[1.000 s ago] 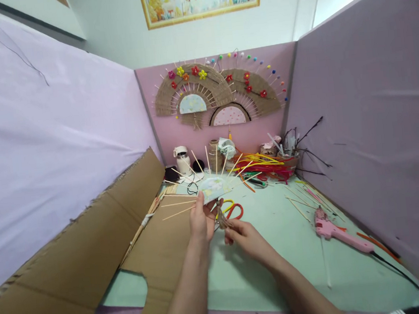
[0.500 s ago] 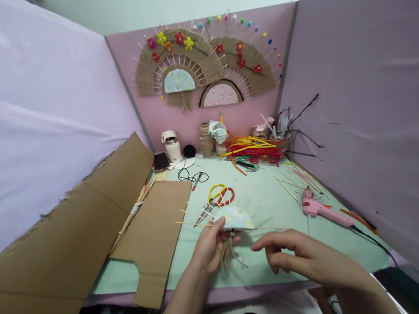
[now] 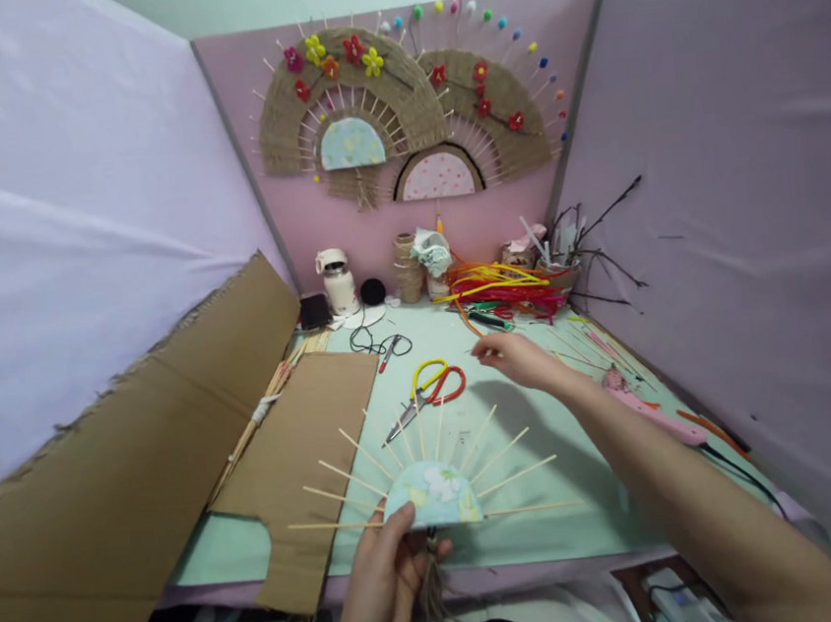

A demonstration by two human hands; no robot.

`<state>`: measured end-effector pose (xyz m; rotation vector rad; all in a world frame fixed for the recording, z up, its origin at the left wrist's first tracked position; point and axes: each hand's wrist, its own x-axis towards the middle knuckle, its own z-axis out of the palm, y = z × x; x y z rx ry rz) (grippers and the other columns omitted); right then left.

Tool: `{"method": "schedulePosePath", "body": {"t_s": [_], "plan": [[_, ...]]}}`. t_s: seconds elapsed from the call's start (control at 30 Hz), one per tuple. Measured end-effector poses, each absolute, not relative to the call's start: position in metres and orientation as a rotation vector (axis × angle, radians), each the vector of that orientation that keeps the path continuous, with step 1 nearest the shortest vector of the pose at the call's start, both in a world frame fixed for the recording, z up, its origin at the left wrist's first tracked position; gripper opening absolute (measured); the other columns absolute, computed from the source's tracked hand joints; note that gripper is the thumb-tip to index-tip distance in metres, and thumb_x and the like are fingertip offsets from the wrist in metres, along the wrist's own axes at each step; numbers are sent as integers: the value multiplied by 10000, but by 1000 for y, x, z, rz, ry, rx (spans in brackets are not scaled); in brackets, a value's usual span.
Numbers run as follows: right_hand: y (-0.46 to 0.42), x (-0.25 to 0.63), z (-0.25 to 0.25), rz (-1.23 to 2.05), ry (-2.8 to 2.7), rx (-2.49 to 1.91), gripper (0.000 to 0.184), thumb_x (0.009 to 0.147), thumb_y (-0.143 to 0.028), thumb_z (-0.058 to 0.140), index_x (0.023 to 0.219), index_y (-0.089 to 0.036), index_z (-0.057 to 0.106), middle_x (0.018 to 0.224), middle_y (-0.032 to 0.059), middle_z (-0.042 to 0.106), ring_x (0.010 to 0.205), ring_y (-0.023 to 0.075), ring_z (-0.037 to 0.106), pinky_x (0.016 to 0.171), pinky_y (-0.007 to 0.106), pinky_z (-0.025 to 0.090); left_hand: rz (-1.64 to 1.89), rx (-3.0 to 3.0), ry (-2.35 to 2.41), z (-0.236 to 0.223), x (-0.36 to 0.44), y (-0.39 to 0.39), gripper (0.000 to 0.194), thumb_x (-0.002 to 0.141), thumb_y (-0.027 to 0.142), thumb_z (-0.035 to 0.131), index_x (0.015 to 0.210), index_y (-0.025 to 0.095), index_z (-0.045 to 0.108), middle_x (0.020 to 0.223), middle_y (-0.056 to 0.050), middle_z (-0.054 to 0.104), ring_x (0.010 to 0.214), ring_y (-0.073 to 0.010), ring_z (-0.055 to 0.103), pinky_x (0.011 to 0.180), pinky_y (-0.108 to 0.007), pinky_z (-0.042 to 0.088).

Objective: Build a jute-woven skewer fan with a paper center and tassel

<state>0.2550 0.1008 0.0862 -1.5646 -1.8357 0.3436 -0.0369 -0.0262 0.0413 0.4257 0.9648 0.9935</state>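
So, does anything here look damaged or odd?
The tall brown cardboard sheet along the left has a ragged, uneven top edge. The flat brown cardboard piece beside it has a curved notch, perhaps deliberate. The pale blue semicircular fan in the left hand looks intact.

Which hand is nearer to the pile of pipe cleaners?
Right. The right hand is just in front of the pipe cleaners; the left hand is farther back, by the table's front edge, holding the fan.

L hand part-hidden behind fan base. R hand: can't tell if fingers hold sth. Glue gun partly behind R forearm. Cardboard cut off, view's L edge.
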Motion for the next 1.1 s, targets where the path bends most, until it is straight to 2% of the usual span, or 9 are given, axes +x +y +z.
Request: {"method": "schedulePosePath", "body": {"t_s": [0.1,0.2,0.33,0.4,0.47,0.67,0.9,0.97,1.1], "plan": [[139,228,74,396,-2114,-1540,357,625,37,636,819,-235,762,912,21,760,887,200,663,803,280,477,1017,401,964,40,-34,-30,300,704,201,811,973,178,679,972,-87,745,747,-190,698,643,-317,624],[157,209,69,413,-2334,-1589,413,596,65,664,878,-224,753,982,39,747,992,215,646,829,262,476,1018,393,980,44,-28,-30,384,713,200,798,1067,162,656,933,-95,750,736,-200,702,604,-301,611],[162,219,68,399,-2484,-1853,259,711,-89,760,951,-169,705,1038,75,704,1004,237,643,839,338,512,1009,392,978,50,-25,-27,470,701,198,805,1125,114,621,913,-106,747,730,-212,701,583,-306,603],[157,240,69,384,-2492,-2030,216,861,-249,700,1054,-158,668,1102,72,674,1007,218,641,871,403,529,1000,405,962,52,-24,-25,450,710,207,800,1110,106,621,930,-110,744,740,-206,696,589,-298,602],[150,267,70,364,-2450,-2207,283,937,-343,619,1155,-163,629,1180,80,643,1022,210,639,882,428,542,983,418,951,52,-21,-23,412,721,214,794,1083,109,627,945,-106,739,737,-185,687,606,-283,601],[140,328,71,293,-2150,-2590,338,948,-357,603,1233,-176,597,1249,95,613,1049,220,633,882,426,550,893,508,867,54,-7,-8,342,761,234,765,1058,130,630,1028,-105,716,791,-170,677,663,-289,603],[142,333,72,245,-1891,-2689,324,952,-352,598,1231,-189,600,1258,95,610,1054,216,631,886,418,549,745,671,862,52,14,18,371,778,279,725,1096,127,606,1024,-101,711,745,-141,653,676,-285,587],[142,331,75,227,-1881,-2661,311,958,-353,587,1226,-197,604,1265,94,608,1054,212,629,891,418,548,709,782,872,46,18,27,410,752,328,753,1079,120,620,975,-94,724,716,-133,649,656,-257,568],[145,325,83,194,-1903,-2573,338,951,-357,597,1241,-183,593,1263,97,607,1062,221,628,893,433,546,768,1086,964,31,18,42,408,665,415,820,858,88,670,743,-72,718,619,-129,640,582,-207,514]]}}
